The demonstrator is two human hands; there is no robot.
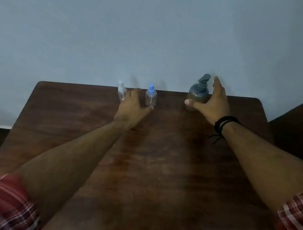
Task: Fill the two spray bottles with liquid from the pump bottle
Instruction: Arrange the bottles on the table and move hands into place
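Red plaid sleeves [1, 202] frame both my outstretched arms over the dark wooden table [160, 162]. Along its far edge, my left hand [132, 105] reaches spread between 2 small clear plastic spray bottles, white-capped [121, 92] and blue-capped [150, 97]; my right hand [212, 102] opens around the round grey pump bottle [198, 92].

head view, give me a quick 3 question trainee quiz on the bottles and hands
1. True or false: the pump bottle lies on its side.
2. Which hand reaches around the pump bottle? A) left hand B) right hand
3. Fill in: one spray bottle has a white cap; the other spray bottle has a ____ cap.

Key: 1 false, it stands upright on the table; 2 B; 3 blue.
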